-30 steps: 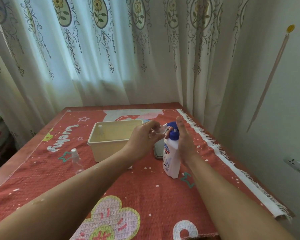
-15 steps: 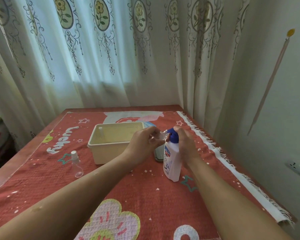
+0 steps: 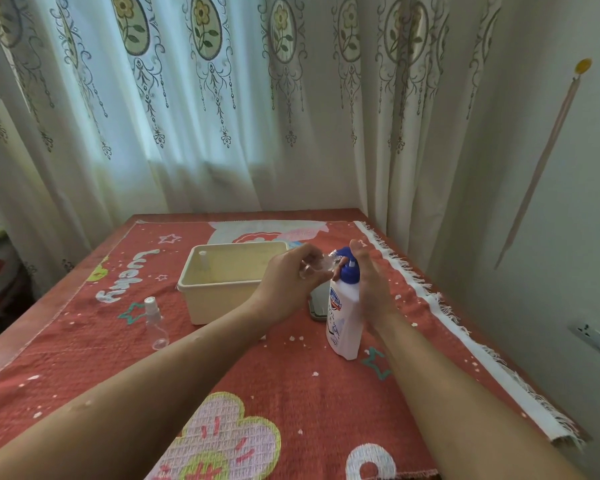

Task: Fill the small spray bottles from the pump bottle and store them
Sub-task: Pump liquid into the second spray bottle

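Clear spray bottle is held at pump bottle spout, near table right edge.
It is gripped by curled left hand fingers; right hand fingers are laid straight against pump head.

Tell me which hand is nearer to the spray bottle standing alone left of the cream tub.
Left. The left hand is across the tub from that spray bottle; the right hand is farther, on the other side of the pump bottle.

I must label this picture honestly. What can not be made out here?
Head view:
The small bottle in the left hand: fingers cover it, fill level unclear.
The grey thing behind the pump bottle: mostly hidden, unidentifiable.
The pump bottle's label: too blurred to read.
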Motion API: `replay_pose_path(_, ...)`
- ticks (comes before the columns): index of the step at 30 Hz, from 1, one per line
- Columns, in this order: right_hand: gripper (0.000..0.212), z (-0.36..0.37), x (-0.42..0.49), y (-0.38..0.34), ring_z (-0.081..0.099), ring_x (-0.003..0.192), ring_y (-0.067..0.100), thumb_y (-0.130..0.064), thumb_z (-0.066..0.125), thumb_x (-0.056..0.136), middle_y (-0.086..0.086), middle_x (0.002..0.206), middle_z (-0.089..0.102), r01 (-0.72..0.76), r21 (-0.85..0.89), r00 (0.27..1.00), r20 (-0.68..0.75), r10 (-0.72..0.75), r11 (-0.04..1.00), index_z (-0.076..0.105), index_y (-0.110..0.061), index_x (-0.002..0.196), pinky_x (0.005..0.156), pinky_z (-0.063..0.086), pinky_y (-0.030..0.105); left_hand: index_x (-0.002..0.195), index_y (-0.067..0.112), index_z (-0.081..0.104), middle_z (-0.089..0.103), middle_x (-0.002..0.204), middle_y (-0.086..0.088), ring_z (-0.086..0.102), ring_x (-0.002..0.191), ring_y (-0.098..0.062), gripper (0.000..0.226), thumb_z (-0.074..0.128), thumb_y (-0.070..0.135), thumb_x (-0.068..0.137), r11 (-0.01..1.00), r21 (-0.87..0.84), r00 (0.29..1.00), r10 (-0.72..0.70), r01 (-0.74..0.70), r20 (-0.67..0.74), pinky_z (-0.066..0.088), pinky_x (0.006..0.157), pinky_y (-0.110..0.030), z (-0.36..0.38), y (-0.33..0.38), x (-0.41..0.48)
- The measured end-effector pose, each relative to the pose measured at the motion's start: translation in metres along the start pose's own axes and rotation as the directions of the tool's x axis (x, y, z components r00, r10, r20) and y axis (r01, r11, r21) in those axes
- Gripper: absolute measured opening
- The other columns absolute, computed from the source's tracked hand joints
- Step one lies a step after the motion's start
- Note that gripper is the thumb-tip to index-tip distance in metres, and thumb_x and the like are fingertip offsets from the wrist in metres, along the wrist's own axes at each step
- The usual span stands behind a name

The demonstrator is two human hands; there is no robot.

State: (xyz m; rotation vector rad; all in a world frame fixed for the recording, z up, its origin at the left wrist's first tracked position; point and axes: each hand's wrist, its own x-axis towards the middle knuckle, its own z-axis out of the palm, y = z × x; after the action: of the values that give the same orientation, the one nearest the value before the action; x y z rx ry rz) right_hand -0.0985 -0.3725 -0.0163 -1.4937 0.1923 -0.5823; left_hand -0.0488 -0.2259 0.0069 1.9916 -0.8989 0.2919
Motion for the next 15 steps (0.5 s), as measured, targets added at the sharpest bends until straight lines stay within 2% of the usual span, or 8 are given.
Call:
replay_pose_path(4,0.035,-0.002,0.001,0.0,0.06,0.082,0.025,-0.045,0.053,0.092,0.008,0.083,0.066,0.003,0.023,1.0,0.004,-0.003,1.0,0.071,-0.017,0.08,0.086,0.046,0.04,0.101,0.017,0.068,0.07,0.095,0.005,0.063,0.083,-0.013,0.021,0.076,0.028,0.086,1.0,-0.01,1.0,-0.021,0.021,0.0,0.052,0.075,-0.031,0.003,-0.005,-0.001)
replay_pose_path(8,0.038,-0.003,0.004,0.003,0.059,0.082,0.025,-0.042,0.052,0.086,0.01,0.085,0.065,0.02,0.024,1.0,0.005,-0.02,0.999,0.071,-0.008,0.086,0.084,0.045,0.04,0.101,0.018,0.068,0.07,0.095,0.005,0.062,0.083,-0.009,0.021,0.076,0.029,0.086,0.999,-0.019,0.999,-0.04,0.04,0.005,0.051,0.071,-0.026,0.006,-0.011,-0.005)
replay_pose_path(12,0.043,-0.003,0.004,0.005,0.066,0.085,0.025,-0.056,0.052,0.098,0.005,0.084,0.072,0.003,0.037,1.0,0.025,-0.004,0.999,0.076,-0.023,0.081,0.092,0.047,0.045,0.105,0.017,0.068,0.069,0.097,0.005,0.063,0.083,-0.01,0.024,0.075,0.03,0.086,0.997,-0.056,0.999,-0.047,0.046,-0.009,0.051,0.066,-0.019,0.004,-0.005,-0.001)
replay_pose_path(15,0.051,-0.002,0.005,0.005,0.069,0.089,0.026,-0.069,0.047,0.095,0.004,0.085,0.074,0.006,0.032,1.0,0.023,-0.006,0.999,0.078,-0.03,0.085,0.099,0.048,0.048,0.107,0.016,0.068,0.069,0.099,0.004,0.064,0.085,-0.012,0.025,0.075,0.028,0.087,0.997,-0.059,0.999,-0.048,0.047,-0.009,0.051,0.062,-0.016,0.003,-0.001,0.002)
